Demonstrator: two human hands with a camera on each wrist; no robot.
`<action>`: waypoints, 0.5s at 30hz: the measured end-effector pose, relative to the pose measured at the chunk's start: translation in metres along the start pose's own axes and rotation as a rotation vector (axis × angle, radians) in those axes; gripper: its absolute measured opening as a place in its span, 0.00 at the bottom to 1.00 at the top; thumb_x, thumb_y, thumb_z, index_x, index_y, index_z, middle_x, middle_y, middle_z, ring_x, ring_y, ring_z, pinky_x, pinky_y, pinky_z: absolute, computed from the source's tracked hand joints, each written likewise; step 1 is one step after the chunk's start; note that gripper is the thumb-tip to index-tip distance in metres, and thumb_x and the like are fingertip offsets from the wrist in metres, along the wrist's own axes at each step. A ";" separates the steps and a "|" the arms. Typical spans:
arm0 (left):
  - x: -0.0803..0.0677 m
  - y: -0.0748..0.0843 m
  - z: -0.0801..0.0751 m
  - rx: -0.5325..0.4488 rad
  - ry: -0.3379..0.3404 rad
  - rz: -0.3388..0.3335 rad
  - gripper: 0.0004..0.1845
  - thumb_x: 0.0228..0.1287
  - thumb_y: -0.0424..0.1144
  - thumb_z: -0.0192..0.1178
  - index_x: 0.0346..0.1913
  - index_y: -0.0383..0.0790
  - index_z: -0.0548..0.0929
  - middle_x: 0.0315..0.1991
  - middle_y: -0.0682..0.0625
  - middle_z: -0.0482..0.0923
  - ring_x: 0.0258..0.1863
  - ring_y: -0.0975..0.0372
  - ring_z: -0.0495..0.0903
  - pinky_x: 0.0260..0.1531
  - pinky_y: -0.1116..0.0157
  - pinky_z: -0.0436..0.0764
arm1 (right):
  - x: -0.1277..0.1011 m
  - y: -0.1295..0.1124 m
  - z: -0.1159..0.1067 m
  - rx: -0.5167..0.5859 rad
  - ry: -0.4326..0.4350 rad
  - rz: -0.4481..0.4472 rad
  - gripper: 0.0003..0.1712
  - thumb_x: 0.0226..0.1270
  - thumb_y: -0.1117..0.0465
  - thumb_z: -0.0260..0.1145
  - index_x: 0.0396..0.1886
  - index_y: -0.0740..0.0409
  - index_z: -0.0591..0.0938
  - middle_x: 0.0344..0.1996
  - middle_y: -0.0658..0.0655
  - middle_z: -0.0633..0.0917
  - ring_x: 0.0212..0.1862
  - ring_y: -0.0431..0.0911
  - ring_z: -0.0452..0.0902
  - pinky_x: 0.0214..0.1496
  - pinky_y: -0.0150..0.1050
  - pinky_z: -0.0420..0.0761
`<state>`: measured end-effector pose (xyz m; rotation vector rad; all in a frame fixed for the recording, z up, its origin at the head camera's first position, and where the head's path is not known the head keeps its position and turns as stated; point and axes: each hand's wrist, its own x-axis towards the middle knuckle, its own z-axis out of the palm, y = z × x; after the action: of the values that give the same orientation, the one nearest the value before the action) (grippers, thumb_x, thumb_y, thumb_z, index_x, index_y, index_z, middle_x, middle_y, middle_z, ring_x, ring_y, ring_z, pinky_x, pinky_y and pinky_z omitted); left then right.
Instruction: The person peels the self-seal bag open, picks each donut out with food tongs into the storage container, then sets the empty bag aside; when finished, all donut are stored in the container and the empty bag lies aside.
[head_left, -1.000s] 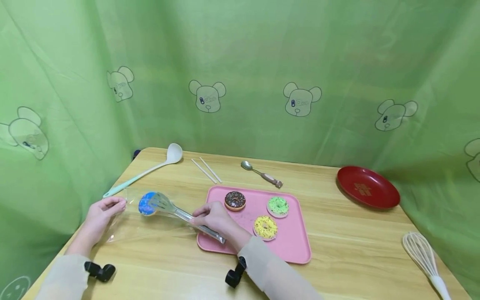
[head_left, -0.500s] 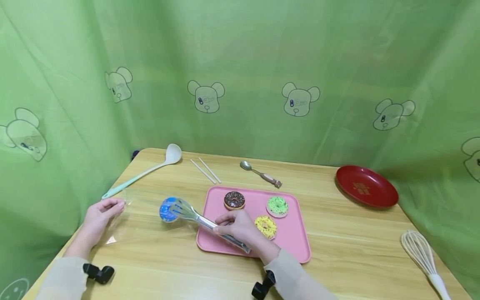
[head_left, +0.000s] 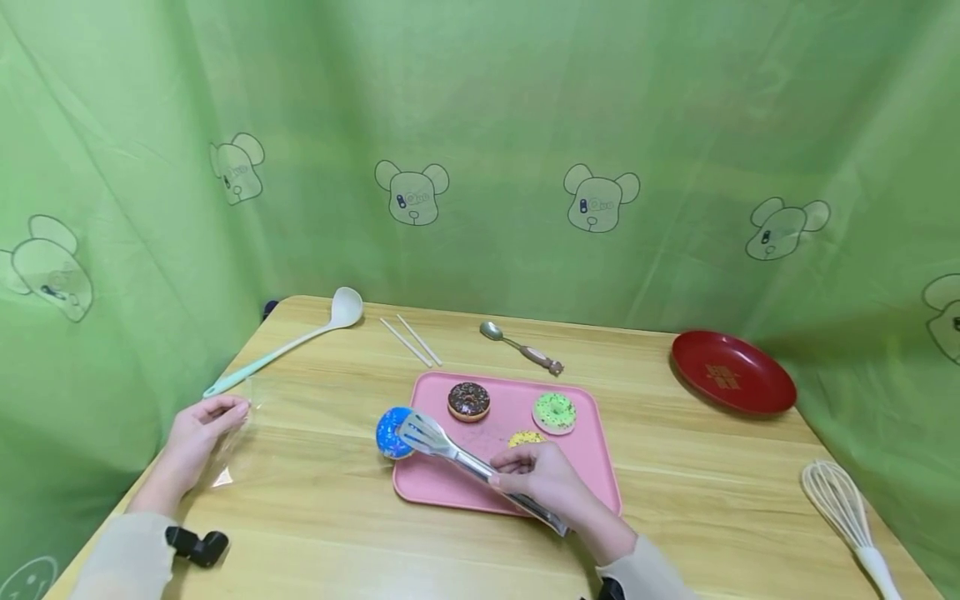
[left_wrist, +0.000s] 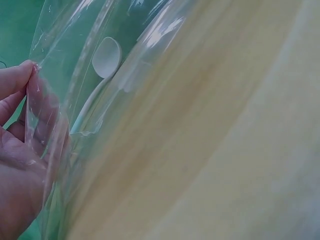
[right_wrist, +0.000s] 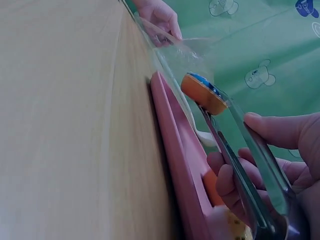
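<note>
My right hand point(head_left: 542, 479) grips metal tongs point(head_left: 468, 461), thumb on one arm and fingers round the other in the right wrist view. Between the tong tips is a blue-iced donut point(head_left: 392, 433), held above the left edge of a pink tray point(head_left: 431, 492). On the tray are a chocolate donut point(head_left: 468, 402), a green donut point(head_left: 555, 413) and a yellow donut point(head_left: 525, 438), partly hidden by my right hand. At the left, my left hand point(head_left: 197, 437) pinches the edge of a clear plastic bag point(left_wrist: 82, 60) between thumb and fingers.
A white ladle point(head_left: 347, 308) with a mint handle lies at the back left. Two white sticks point(head_left: 408, 340) and a spoon point(head_left: 521, 347) lie behind the tray. To the right are a red plate point(head_left: 765, 392) and a whisk point(head_left: 836, 500). Green curtains point(head_left: 495, 267) surround the table.
My right hand has carried the blue donut in the tongs rightward, from over the bag to the tray's left edge. My left hand has stayed put, pinching the bag.
</note>
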<state>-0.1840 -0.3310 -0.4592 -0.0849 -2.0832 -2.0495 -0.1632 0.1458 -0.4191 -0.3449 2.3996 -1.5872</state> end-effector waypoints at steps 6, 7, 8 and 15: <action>0.001 0.001 0.002 0.015 -0.004 0.000 0.06 0.62 0.30 0.59 0.39 0.41 0.83 0.34 0.56 0.82 0.33 0.69 0.79 0.35 0.77 0.78 | -0.024 0.010 -0.019 0.016 0.018 0.019 0.20 0.48 0.62 0.74 0.41 0.67 0.82 0.30 0.56 0.83 0.31 0.45 0.78 0.32 0.34 0.81; 0.001 0.001 0.002 0.019 -0.004 0.000 0.06 0.62 0.30 0.59 0.39 0.41 0.83 0.34 0.56 0.82 0.33 0.69 0.78 0.35 0.77 0.78 | -0.028 0.012 -0.022 0.029 0.018 0.028 0.20 0.48 0.62 0.74 0.41 0.68 0.82 0.30 0.57 0.84 0.31 0.45 0.78 0.30 0.35 0.81; 0.001 0.001 0.003 0.020 -0.004 -0.002 0.06 0.62 0.30 0.59 0.39 0.41 0.83 0.34 0.56 0.82 0.33 0.69 0.78 0.35 0.77 0.78 | -0.031 0.013 -0.024 0.046 0.016 0.036 0.20 0.49 0.63 0.73 0.41 0.69 0.82 0.30 0.58 0.84 0.30 0.46 0.79 0.29 0.36 0.82; 0.000 0.002 0.004 0.003 -0.011 0.014 0.05 0.62 0.31 0.59 0.39 0.41 0.83 0.34 0.56 0.82 0.33 0.69 0.78 0.36 0.77 0.78 | -0.044 0.021 -0.032 0.038 0.029 0.018 0.19 0.49 0.65 0.73 0.41 0.71 0.81 0.30 0.59 0.84 0.31 0.45 0.79 0.31 0.34 0.81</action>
<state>-0.1837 -0.3270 -0.4578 -0.1096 -2.0866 -2.0421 -0.1336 0.1959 -0.4228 -0.2947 2.3839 -1.6389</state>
